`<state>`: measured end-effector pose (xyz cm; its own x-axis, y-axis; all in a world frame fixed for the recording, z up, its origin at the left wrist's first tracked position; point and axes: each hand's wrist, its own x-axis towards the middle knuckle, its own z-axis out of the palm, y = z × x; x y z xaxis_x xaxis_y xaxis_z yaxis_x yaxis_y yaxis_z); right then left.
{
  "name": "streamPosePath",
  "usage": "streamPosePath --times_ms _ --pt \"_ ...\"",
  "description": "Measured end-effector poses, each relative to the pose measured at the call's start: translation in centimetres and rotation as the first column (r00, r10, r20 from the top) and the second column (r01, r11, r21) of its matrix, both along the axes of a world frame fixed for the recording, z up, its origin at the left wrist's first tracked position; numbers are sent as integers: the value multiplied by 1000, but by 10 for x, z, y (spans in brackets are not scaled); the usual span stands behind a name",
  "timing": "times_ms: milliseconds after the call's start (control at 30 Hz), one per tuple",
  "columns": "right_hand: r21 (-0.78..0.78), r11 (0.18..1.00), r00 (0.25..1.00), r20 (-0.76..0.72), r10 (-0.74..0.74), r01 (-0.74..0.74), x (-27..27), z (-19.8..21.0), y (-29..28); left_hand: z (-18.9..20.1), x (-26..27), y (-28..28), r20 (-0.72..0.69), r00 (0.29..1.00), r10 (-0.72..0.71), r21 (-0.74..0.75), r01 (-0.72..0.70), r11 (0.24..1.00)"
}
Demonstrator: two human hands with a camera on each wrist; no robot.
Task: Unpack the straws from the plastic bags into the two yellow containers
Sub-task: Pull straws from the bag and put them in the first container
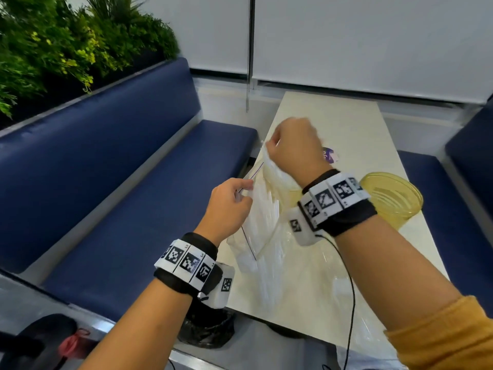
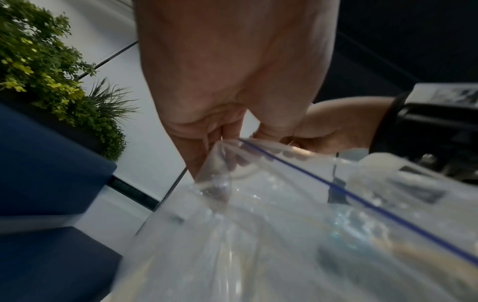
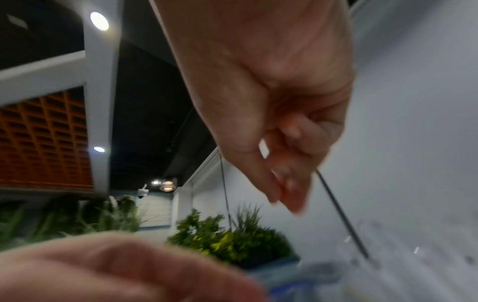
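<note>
Left hand (image 1: 226, 206) fingers and right hand (image 1: 290, 148) fingers each pinch one lip of the clear zip-top plastic bag of white straws (image 1: 262, 206), held above the pale desk (image 1: 333, 124). Best pull the lips evenly apart, mouth up, near the yellow translucent plastic container (image 1: 394, 198).

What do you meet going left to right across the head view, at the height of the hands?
Blue bench seat → left hand → plastic bag → right hand → yellow container → second blue seat.
</note>
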<state>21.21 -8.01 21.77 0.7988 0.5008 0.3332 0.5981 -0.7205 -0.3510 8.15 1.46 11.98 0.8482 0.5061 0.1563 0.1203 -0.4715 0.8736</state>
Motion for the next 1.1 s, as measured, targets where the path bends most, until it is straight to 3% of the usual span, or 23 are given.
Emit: streamPosePath --times_ms 67,133,333,700,1100 --pt "-188 980 990 -138 44 -70 -23 -17 6 -1 -1 -3 17 1000 -3 3 3 1000" --pt "-281 954 966 -258 26 -101 -37 -37 7 -1 -2 -5 28 1000 -9 24 8 1000" --pt "-408 912 951 -295 -96 -34 -36 -79 11 -6 -11 -9 84 996 18 10 -18 1000" --pt "-411 909 887 -442 -134 -67 -38 -101 12 -6 -25 -5 76 997 16 -5 -15 1000" --pt "-311 938 895 -445 0 -155 -39 -80 -5 -12 -24 -2 -8 993 116 59 -115 992"
